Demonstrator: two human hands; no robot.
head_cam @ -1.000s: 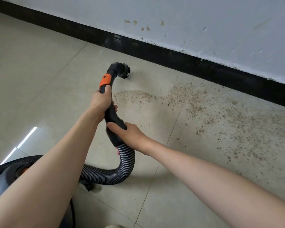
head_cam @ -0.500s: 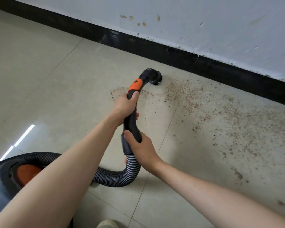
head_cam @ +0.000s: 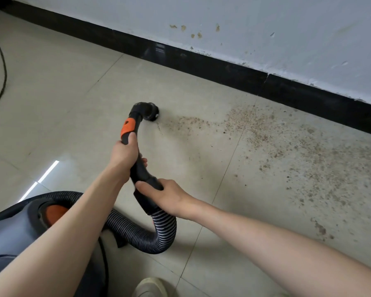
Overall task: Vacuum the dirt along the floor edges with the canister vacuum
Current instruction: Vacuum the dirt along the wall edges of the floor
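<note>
A person's left hand (head_cam: 124,154) is wrapped round the upper part of the curved black plastic vacuum handle (head_cam: 140,168), its fingers clamped on the grip just below the orange plastic collar (head_cam: 128,126). The right hand (head_cam: 169,199) grips the lower end of the same handle, thumb lying across the top and fingers curled underneath, right above where the ribbed black flexible hose (head_cam: 159,234) joins it. The hose loops down to the floor, bends back toward the near left corner of the floor and runs to the dark grey canister vacuum body with an orange round cap (head_cam: 19,228), which sits at the near left edge, partly hidden behind the left forearm.

The small round black nozzle (head_cam: 149,111) at the handle's tip rests on the beige tiled floor (head_cam: 62,93), at the left end of a band of brown crumbly dirt (head_cam: 255,129). The dirt spreads from there toward the right edge of the floor, thickest near the glossy black baseboard (head_cam: 223,67) that runs along the far edge under the pale grey scuffed wall (head_cam: 266,24). The nozzle is near the baseboard but apart from it.

A thin black power cord (head_cam: 2,61) curves over the floor at the far left edge. The toe of a pale shoe (head_cam: 150,287) shows at the near edge.
</note>
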